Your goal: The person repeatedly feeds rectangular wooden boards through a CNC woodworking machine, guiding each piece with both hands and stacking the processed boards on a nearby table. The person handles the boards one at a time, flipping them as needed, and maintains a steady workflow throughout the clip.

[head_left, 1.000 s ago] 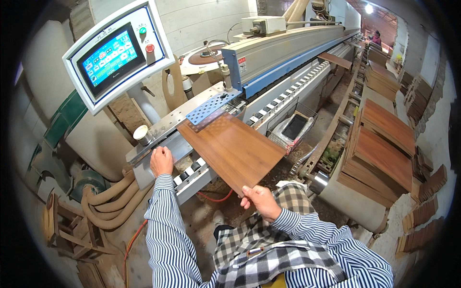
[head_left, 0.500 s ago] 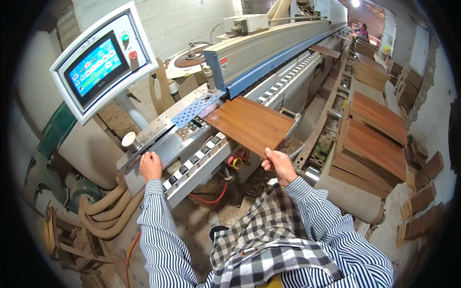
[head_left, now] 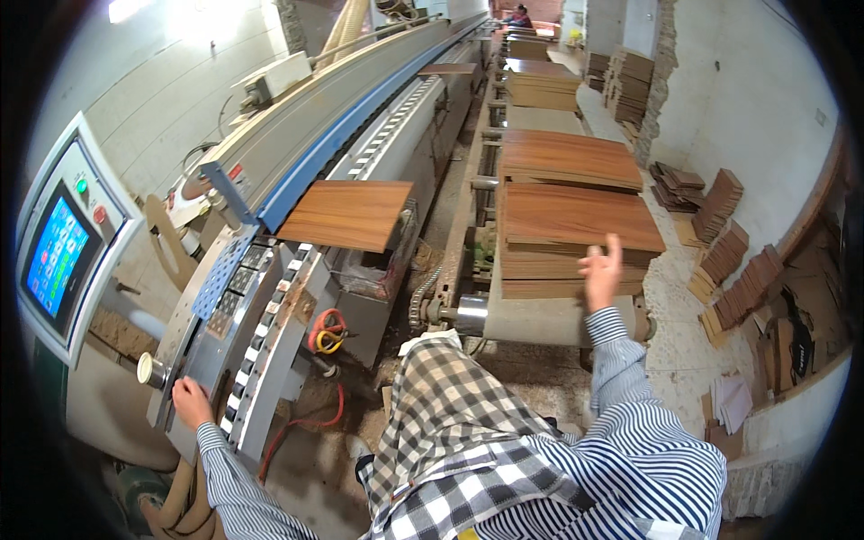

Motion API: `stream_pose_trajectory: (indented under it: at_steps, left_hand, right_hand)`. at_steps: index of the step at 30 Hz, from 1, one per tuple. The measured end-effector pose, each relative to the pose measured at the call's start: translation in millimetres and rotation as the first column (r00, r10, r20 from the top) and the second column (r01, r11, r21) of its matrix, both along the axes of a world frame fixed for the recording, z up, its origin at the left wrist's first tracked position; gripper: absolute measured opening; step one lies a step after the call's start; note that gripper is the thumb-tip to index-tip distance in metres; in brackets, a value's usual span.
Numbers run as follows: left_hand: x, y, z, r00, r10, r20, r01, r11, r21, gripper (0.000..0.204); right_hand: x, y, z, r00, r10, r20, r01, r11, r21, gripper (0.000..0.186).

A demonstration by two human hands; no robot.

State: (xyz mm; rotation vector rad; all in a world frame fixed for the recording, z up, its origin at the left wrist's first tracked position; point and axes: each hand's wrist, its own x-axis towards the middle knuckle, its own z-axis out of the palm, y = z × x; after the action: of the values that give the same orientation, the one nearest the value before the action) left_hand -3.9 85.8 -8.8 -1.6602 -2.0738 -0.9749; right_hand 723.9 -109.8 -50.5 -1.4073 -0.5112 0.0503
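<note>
Screen [head_left: 58, 256] text too small to read. Nearest board stack [head_left: 576, 214] on conveyor [head_left: 540, 321], long axis left-right; right hand [head_left: 603, 270] at near edge, fingers apart. Left hand [head_left: 192, 402] curled at machine bed [head_left: 219, 346], can't tell if clamped

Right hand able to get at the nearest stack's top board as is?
Likely yes: the right hand looks empty and shows at the nearest stack's front edge, with nothing lying on the top board.

A long grey metal machine bed [head_left: 220, 355] carries a flat brown rectangular wood-grain board [head_left: 349, 214]. Alongside, a low beige conveyor belt [head_left: 544, 321] bears several stacks of rectangular brown wood-grain panels [head_left: 567, 212].
</note>
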Motion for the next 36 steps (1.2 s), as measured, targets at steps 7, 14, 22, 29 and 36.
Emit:
stream_pose_trajectory:
  at_steps: [7, 14, 22, 29, 36]
  left_hand:
    - [-4.5, 5.6, -3.2, 0.999, 0.033, -0.030, -0.034, 0.999, -0.042, 0.029]
    - [1.2, -0.1, -1.0, 1.000, 0.025, 0.008, -0.025, 1.000, -0.006, 0.027]
    - [5.4, -5.9, 2.6, 0.998, 0.066, 0.001, -0.066, 0.998, -0.009, 0.026]
    - [5.5, -6.1, 4.9, 0.997, 0.069, 0.023, -0.068, 0.998, -0.016, 0.026]
    - [16.8, -9.4, 11.4, 0.996, 0.057, 0.068, -0.057, 0.998, -0.005, 0.025]
  right_hand:
    - [123.0, -89.0, 13.0, 0.911, -0.413, 0.004, 0.395, 0.869, -0.299, 0.052]
    - [145.8, -84.2, -38.2, 0.897, -0.428, -0.114, 0.434, 0.900, 0.038, 0.026]
    - [4.5, -99.6, 17.4, 0.630, 0.358, -0.689, -0.247, 0.934, 0.259, 0.024]
    - [-58.0, -73.9, 16.1, 0.499, 0.628, -0.598, -0.600, 0.748, 0.285, 0.038]
    - [-137.5, -26.5, 26.3, 0.181, 0.781, -0.598, -0.740, 0.509, 0.439, 0.043]
